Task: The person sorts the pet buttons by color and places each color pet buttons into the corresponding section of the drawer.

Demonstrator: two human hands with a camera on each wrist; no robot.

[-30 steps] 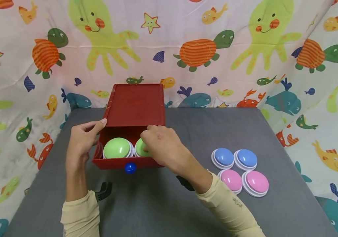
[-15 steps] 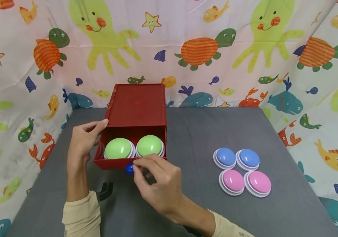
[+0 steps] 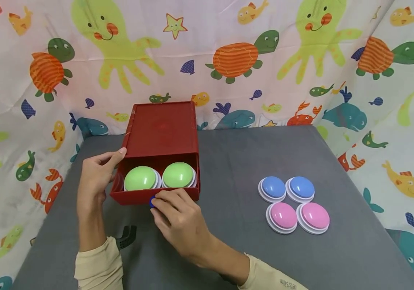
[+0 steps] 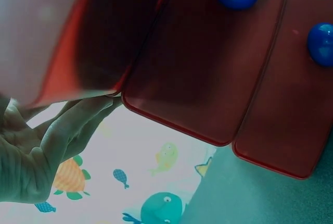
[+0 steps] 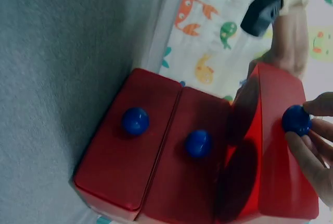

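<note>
A red drawer cabinet [image 3: 159, 129] stands at the left-centre, its top drawer [image 3: 130, 197] pulled out. Two green dome lights [image 3: 139, 178] with white bases sit side by side inside that drawer. My right hand [image 3: 183, 223] is at the drawer front, thumb and fingers pinching its round blue knob [image 5: 295, 121]. At the cabinet's upper left edge, my left hand [image 3: 96, 177] holds on with thumb on top and fingers along the side. Both wrist views show two lower drawers [image 5: 127, 156] pushed in, each with its own blue knob [image 5: 198, 143].
Two blue dome lights [image 3: 273, 187] and two pink ones [image 3: 283, 216] lie grouped on the grey table [image 3: 236, 161] to the right. Behind the table and at both sides hangs a white cloth [image 3: 199, 40] printed with sea animals.
My right hand has left the right green light inside the drawer and come down to the drawer's blue knob, which it now pinches. My left hand stays at the cabinet edge.
</note>
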